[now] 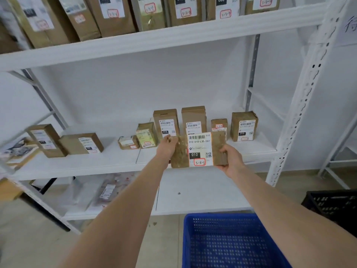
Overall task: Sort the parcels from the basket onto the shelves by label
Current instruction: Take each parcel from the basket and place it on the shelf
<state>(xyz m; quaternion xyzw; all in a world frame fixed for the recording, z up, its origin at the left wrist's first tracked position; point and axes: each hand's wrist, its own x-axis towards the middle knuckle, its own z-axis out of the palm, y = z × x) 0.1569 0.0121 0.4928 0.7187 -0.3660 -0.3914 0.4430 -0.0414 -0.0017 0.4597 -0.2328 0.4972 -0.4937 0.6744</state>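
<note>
I hold a flat brown parcel upright in front of the middle shelf. Its white label reads 010 and has a red-ringed mark 3-3-3. My left hand grips its left edge, and my right hand grips its right edge and lower corner. The blue basket sits on the floor at the bottom right; no parcels show in the part I can see. Several brown labelled parcels stand on the middle shelf behind the held one.
The top shelf carries a row of tall brown parcels with red-ringed labels. Two boxes lie at the left of the middle shelf. The lower shelf holds clear bags at its left. A black crate stands at the right, by the white upright.
</note>
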